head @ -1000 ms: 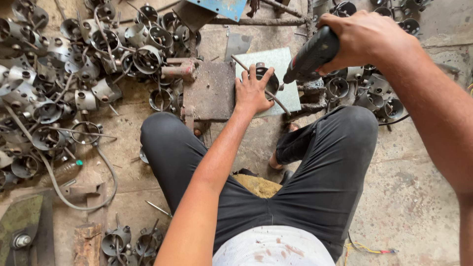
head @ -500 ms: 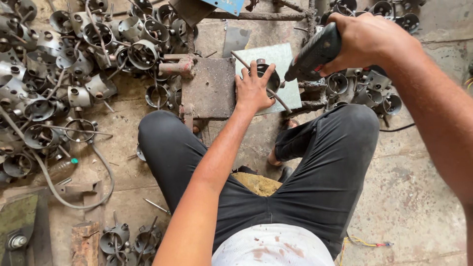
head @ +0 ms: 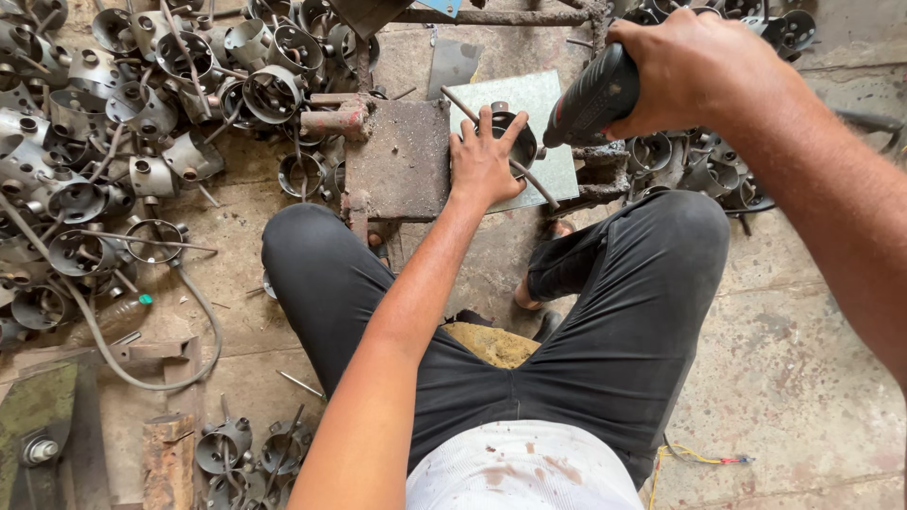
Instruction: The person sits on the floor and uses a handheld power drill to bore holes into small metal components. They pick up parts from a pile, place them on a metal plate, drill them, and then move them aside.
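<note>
Hands are both busy over the workshop floor, seen from above the seated person's knees. Left hand (head: pixel 484 161) is spread flat, fingers splayed, pressing down on a small round dark metal cup (head: pixel 515 142) that sits on a pale grey-green sheet-metal plate (head: pixel 543 99). It is not wrapped around the cup, just pinning it from the near side, thumb and index finger either side of the rim. Thin metal rod (head: pixel 501 146) runs diagonally across the plate, passing under the fingers and out toward the near right.

Right hand (head: pixel 694 66) is clenched tight around the black handle of a power tool (head: pixel 593 96), held raised and tilted, its lower end pointing down toward the cup, just right of it. Whether the tip touches the cup cannot be told from here.

Left of the plate lies a rusty square steel block (head: pixel 397 156) with a short rusty pipe stub (head: pixel 331 121) at its far left corner. Far left, a big heap of grey metal cups (head: pixel 123 113) covers the concrete floor (head: pixel 803 359), with a grey hose (head: pixel 189 340) looping near them. More cups (head: pixel 690 161) lie far right.
</note>
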